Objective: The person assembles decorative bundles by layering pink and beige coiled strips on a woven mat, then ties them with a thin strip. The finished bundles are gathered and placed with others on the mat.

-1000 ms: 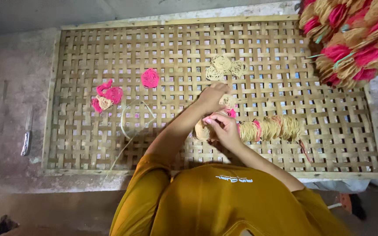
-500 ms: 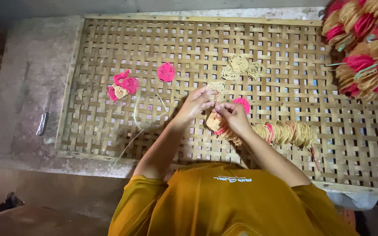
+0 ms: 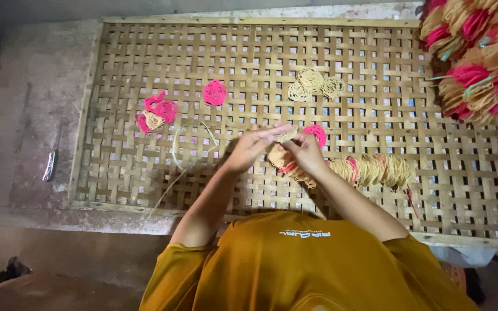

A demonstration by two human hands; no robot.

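Observation:
My left hand point(image 3: 252, 148) pinches a small tan woven disc point(image 3: 286, 136) at its fingertips. My right hand point(image 3: 306, 152) grips the near end of a strand of stacked tan and pink discs point(image 3: 376, 170) that lies to the right across the woven bamboo tray point(image 3: 376, 46). Both hands meet just above the tray's middle, with the disc held against the strand's end. A pink disc point(image 3: 318, 133) lies on the tray just behind my right hand.
Three tan discs point(image 3: 315, 85), a single pink disc point(image 3: 214, 92) and a cluster of pink and tan pieces point(image 3: 157, 113) lie farther back. A looped pale strip point(image 3: 193, 144) lies left of my hands. Bundled pink and tan strands point(image 3: 479, 63) fill the top right. A knife point(image 3: 49, 165) rests on the concrete ledge.
My left hand drew back from the tray with a tan disc and brought it to the strand's end in my right hand. The view shifted a little.

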